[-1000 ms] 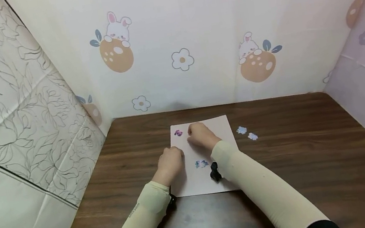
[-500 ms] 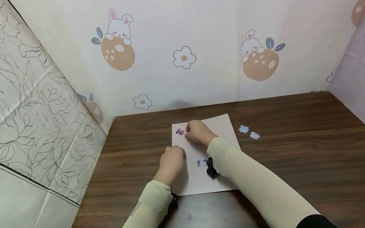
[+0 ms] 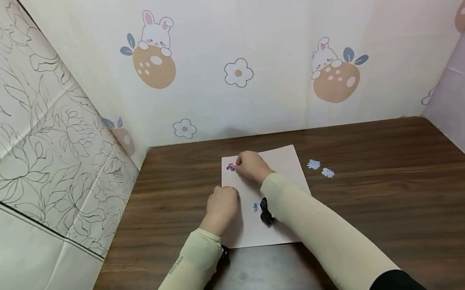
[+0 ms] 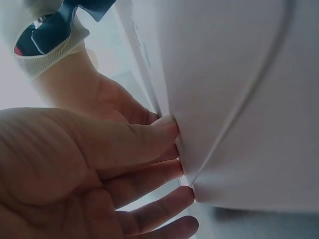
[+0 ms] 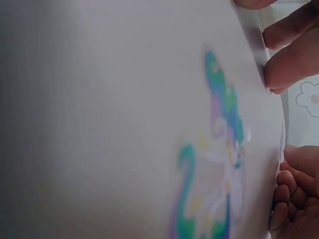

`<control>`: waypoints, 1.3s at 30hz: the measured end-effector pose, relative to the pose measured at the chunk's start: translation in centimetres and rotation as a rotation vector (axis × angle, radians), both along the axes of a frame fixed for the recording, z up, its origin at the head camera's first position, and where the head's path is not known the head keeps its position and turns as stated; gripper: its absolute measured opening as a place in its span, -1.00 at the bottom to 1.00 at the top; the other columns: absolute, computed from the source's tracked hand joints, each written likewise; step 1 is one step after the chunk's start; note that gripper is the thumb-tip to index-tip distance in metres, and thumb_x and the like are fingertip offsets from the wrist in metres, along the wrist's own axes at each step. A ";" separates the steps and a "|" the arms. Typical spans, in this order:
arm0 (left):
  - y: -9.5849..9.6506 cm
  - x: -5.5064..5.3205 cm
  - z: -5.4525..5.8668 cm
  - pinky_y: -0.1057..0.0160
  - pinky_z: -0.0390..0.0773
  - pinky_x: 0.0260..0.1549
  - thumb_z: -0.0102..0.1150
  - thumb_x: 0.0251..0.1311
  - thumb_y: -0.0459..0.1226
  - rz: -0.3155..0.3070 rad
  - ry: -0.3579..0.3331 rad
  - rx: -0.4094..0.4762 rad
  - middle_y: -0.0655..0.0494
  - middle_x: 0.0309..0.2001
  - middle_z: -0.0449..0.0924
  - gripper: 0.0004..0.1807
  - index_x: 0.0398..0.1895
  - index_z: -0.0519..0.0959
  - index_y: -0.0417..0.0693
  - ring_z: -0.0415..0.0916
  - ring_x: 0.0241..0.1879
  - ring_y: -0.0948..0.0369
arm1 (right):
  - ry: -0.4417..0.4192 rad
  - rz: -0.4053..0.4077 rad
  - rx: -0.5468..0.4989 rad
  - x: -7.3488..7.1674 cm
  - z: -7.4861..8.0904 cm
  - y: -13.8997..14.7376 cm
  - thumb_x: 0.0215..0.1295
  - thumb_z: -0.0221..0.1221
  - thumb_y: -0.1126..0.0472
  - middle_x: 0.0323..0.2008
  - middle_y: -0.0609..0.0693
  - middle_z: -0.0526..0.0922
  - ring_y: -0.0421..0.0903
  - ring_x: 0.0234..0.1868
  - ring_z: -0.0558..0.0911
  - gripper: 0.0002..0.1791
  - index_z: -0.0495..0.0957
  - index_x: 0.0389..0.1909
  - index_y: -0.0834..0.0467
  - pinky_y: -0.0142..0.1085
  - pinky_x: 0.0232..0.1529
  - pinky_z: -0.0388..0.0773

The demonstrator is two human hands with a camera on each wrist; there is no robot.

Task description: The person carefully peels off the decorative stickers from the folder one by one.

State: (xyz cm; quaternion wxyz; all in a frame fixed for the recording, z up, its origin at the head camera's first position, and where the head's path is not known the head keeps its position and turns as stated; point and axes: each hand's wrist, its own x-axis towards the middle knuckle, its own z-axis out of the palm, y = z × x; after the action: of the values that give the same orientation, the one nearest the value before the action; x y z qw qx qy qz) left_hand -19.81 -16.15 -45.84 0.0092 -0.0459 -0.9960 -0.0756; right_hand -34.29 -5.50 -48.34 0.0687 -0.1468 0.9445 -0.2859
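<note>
A white sheet of paper [image 3: 283,162] lies on the wooden table. Near its left edge, my left hand [image 3: 220,207] rests fingertips on the sheet; the left wrist view shows its fingers [image 4: 149,216] fairly straight. My right hand [image 3: 251,165] is farther up the sheet, its fingertips right at a small purple sticker [image 3: 230,167] by the top left corner. In the right wrist view that hand [image 5: 301,199] has curled fingers; I cannot tell whether they pinch the sticker. A teal-and-purple winged figure [image 5: 232,144] lies flat lower on the sheet, partly hidden by my right wrist in the head view.
Two pale blue cut-out pieces, one upper [image 3: 314,164] and one lower [image 3: 327,172], lie right of the sheet. A black strap piece [image 3: 265,212] hangs at my right wrist. A printed cloth [image 3: 232,28] stands behind the table [image 3: 384,182].
My right hand has edged left across the sheet to the purple sticker. Its wrist now covers more of the winged figure. My left hand stays at the sheet's edge; the view shifts slightly.
</note>
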 end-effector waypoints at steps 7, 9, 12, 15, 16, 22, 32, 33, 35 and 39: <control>0.1 -0.1 0.0 -0.05 0.64 -0.25 0.08 0.42 -0.36 0.008 -0.022 -0.014 -0.10 -0.22 0.76 -0.77 -0.29 0.74 -0.12 0.60 -0.17 -0.06 | 0.040 -0.023 0.011 -0.1 -0.2 -0.5 0.42 0.22 0.19 -0.28 0.04 0.67 -0.03 -0.25 0.57 -0.84 0.67 -0.35 0.14 -0.19 -0.15 0.55; 0.1 -0.2 -0.1 -0.06 0.64 -0.24 0.08 0.42 -0.36 0.006 -0.022 -0.019 -0.10 -0.21 0.76 -0.77 -0.29 0.74 -0.11 0.60 -0.16 -0.06 | 0.041 -0.031 0.018 -0.2 -0.4 -0.7 0.41 0.22 0.18 -0.29 0.03 0.67 -0.03 -0.27 0.57 -0.84 0.67 -0.36 0.13 -0.19 -0.15 0.55; 0.1 -0.1 0.0 -0.07 0.65 -0.23 0.08 0.41 -0.36 0.005 -0.016 -0.022 -0.11 -0.20 0.76 -0.77 -0.29 0.74 -0.11 0.61 -0.14 -0.07 | 0.037 -0.045 0.022 -0.4 -0.5 -1.0 0.41 0.23 0.19 -0.27 0.03 0.69 -0.04 -0.26 0.58 -0.85 0.68 -0.35 0.13 -0.17 -0.13 0.58; 0.2 -0.1 0.0 -0.08 0.65 -0.24 0.08 0.40 -0.38 0.004 -0.006 -0.019 -0.12 -0.21 0.76 -0.77 -0.31 0.74 -0.11 0.61 -0.15 -0.08 | 0.027 -0.060 0.012 -0.3 -0.3 -1.1 0.41 0.23 0.20 -0.25 0.03 0.70 -0.02 -0.24 0.60 -0.86 0.69 -0.34 0.14 -0.14 -0.12 0.59; 0.2 -0.1 0.0 -0.08 0.65 -0.24 0.08 0.39 -0.38 0.004 -0.003 -0.018 -0.13 -0.22 0.75 -0.77 -0.32 0.74 -0.12 0.61 -0.15 -0.08 | 0.024 -0.063 0.010 -0.3 -0.2 -1.1 0.41 0.23 0.20 -0.24 0.04 0.70 -0.02 -0.23 0.60 -0.86 0.69 -0.34 0.14 -0.14 -0.12 0.60; 0.1 -0.2 -0.1 -0.08 0.65 -0.25 0.09 0.39 -0.39 0.005 0.001 -0.022 -0.13 -0.23 0.75 -0.77 -0.33 0.74 -0.11 0.61 -0.16 -0.08 | 0.028 -0.059 0.003 -0.2 -0.1 -1.1 0.41 0.24 0.20 -0.24 0.03 0.70 -0.03 -0.23 0.59 -0.85 0.68 -0.36 0.13 -0.15 -0.11 0.59; 0.1 -0.1 0.0 -0.08 0.65 -0.28 0.09 0.38 -0.38 0.001 0.006 -0.021 -0.12 -0.24 0.76 -0.77 -0.34 0.75 -0.10 0.61 -0.19 -0.08 | 0.037 -0.056 -0.008 -0.2 -0.4 -0.9 0.41 0.23 0.19 -0.32 0.01 0.65 -0.04 -0.27 0.57 -0.84 0.63 -0.40 0.12 -0.20 -0.20 0.54; 0.1 -0.1 0.0 -0.08 0.65 -0.29 0.09 0.37 -0.38 0.000 0.011 -0.021 -0.12 -0.24 0.76 -0.77 -0.35 0.74 -0.10 0.61 -0.19 -0.08 | 0.039 -0.059 -0.010 -0.2 -0.4 -0.9 0.40 0.23 0.20 -0.32 0.01 0.64 -0.05 -0.28 0.56 -0.84 0.63 -0.41 0.11 -0.21 -0.21 0.53; 0.1 -0.1 0.0 -0.08 0.65 -0.29 0.09 0.37 -0.38 -0.001 0.015 -0.019 -0.12 -0.24 0.76 -0.77 -0.35 0.74 -0.10 0.61 -0.19 -0.08 | 0.047 -0.057 -0.015 -0.2 -0.5 -0.9 0.39 0.21 0.22 -0.34 0.01 0.63 -0.05 -0.30 0.55 -0.84 0.62 -0.42 0.11 -0.22 -0.23 0.51; 0.1 -0.1 0.0 -0.08 0.65 -0.29 0.10 0.37 -0.37 -0.002 0.022 -0.023 -0.12 -0.25 0.76 -0.78 -0.36 0.74 -0.10 0.62 -0.19 -0.08 | 0.059 -0.051 -0.021 -0.3 -0.7 -0.9 0.37 0.20 0.25 -0.37 0.01 0.62 -0.05 -0.32 0.54 -0.84 0.60 -0.45 0.12 -0.23 -0.26 0.48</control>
State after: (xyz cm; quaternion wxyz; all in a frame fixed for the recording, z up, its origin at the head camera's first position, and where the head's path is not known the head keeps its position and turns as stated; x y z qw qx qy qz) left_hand -19.90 -16.03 -45.89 0.0193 -0.0481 -0.9966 -0.0635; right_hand -34.61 -6.38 -49.07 0.0318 -0.1317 0.9464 -0.2932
